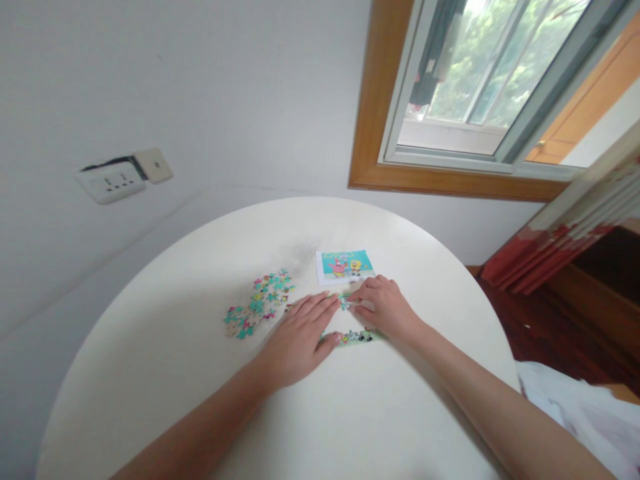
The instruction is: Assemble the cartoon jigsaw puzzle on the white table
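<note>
Wall socket beyond the bench, toward 10 o'clock (12 = far edge). Loose puzzle pieces, mostly teal and tan with some pink and yellow, heaped at 10 o'clock from the left hand. That hand is laid flat: fingers extended and near together, thumb spread away over the left end of the lower puzzle strip. Upper puzzle section: between the hands, partly covered, at 6 o'clock from the picture card; lower strip also at 6, farther off. Right hand: thumb and forefinger at the upper section's right edge; cannot tell whether pinching.
</note>
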A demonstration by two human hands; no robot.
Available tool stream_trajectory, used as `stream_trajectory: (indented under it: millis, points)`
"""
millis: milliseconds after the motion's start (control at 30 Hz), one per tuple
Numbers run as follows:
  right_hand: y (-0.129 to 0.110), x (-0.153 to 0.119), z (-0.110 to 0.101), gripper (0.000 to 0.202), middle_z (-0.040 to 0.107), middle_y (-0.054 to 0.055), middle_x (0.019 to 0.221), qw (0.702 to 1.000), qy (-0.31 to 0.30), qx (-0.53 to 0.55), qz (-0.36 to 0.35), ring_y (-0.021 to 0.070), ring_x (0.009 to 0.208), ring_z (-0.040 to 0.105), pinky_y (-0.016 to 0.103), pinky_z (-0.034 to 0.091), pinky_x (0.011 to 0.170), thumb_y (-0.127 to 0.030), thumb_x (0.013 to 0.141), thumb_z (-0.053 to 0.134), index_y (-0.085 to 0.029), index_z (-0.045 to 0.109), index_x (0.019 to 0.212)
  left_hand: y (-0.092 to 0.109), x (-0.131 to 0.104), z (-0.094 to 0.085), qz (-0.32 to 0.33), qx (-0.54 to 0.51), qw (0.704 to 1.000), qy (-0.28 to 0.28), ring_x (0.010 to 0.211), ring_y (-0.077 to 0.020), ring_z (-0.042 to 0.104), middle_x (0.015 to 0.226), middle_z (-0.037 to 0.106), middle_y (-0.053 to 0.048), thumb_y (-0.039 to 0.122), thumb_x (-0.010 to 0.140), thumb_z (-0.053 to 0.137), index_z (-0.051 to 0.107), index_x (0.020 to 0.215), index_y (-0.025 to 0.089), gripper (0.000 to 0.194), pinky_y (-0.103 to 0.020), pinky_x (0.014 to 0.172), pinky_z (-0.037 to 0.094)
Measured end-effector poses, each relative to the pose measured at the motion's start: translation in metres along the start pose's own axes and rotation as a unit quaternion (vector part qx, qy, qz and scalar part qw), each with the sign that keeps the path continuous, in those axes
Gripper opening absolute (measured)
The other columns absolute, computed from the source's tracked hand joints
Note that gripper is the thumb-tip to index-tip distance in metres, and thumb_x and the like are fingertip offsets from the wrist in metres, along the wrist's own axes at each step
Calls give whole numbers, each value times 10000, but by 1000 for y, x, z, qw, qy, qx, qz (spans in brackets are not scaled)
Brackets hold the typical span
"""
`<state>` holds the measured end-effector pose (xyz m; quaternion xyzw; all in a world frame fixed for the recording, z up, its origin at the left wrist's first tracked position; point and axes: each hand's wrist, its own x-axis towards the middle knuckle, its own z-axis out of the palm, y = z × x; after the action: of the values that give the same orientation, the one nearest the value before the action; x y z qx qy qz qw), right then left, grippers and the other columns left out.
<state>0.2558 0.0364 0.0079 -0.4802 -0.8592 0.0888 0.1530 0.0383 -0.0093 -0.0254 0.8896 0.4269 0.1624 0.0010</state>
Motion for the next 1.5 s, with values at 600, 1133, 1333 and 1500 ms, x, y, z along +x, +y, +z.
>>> stream_trajectory:
  millis: [600, 1133, 1333, 1500]
  points:
    - [-5, -2, -3, 149, 647, 40, 919, 1000, -8, -1, 8, 204, 939, 510, 325, 285, 768, -312, 870, 604, -259, 725, 937, 1, 2, -4, -1, -1, 1000, -24, 1384, -232, 322, 1489, 402, -45, 402, 964, 398, 406, 1407, 238, 473, -445, 1147, 254]
    - [-4, -4, -10, 165, 640, 18, 889, 998, -34, -25, -47, 178, 897, 498, 311, 252, 723, -260, 890, 582, -312, 732, 935, 2, 2, -5, -15, -2, 999, -28, 1391, -235, 299, 1502, 381, -31, 430, 964, 389, 393, 1414, 248, 486, -443, 1137, 262]
    - [0, -3, -7, 175, 640, 27, 898, 998, -26, -15, -49, 179, 903, 503, 316, 273, 749, -282, 902, 560, -299, 731, 932, 1, 1, -5, -14, -9, 1000, -20, 1380, -237, 309, 1500, 385, -32, 437, 965, 384, 391, 1417, 261, 485, -437, 1126, 272]
    - [-1, -3, -10, 192, 645, 34, 918, 998, -25, -9, -50, 187, 915, 510, 317, 291, 759, -248, 895, 555, -293, 730, 962, 1, 1, -5, -10, -13, 1000, -18, 1382, -246, 300, 1502, 380, -36, 423, 964, 394, 392, 1417, 254, 483, -460, 1130, 264]
